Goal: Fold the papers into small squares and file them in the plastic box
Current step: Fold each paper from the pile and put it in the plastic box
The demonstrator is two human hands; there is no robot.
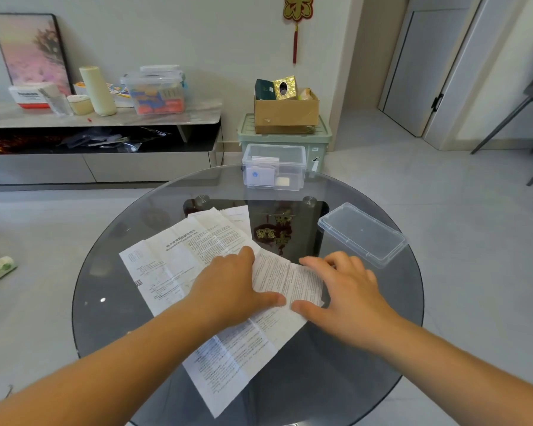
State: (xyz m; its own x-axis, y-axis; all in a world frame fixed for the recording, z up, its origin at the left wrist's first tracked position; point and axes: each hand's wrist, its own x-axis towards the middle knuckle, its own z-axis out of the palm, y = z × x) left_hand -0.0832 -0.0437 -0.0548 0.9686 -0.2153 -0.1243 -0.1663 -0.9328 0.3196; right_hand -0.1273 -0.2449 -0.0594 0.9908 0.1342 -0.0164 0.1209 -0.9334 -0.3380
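Glass, smoky and round, makes up the table (pixel 366 348) where two bare hands work on printed papers (pixel 179 256). The left hand (pixel 231 284) lies flat with its fingers (pixel 246 252) straight and close together, pressing down on the left part of a partly folded sheet (pixel 290 278). Its thumb is stretched out to the right along that sheet's near edge. The right hand (pixel 348 290) rests on the sheet's right side with its fingers (pixel 336 259) loosely bent and spread, their tips at the far right corner. Its thumb points left and almost meets the other thumb. Neither hand grips anything.

Under and to the left of the folded sheet, other unfolded sheets fan out. At least four show, but they overlap too much for a sure count. One clear plastic box (pixel 274 167) stands open at the far edge of the table, with several small folded white pieces inside. One clear lid (pixel 362 233) lies on the table's right side, just beyond the right hand.
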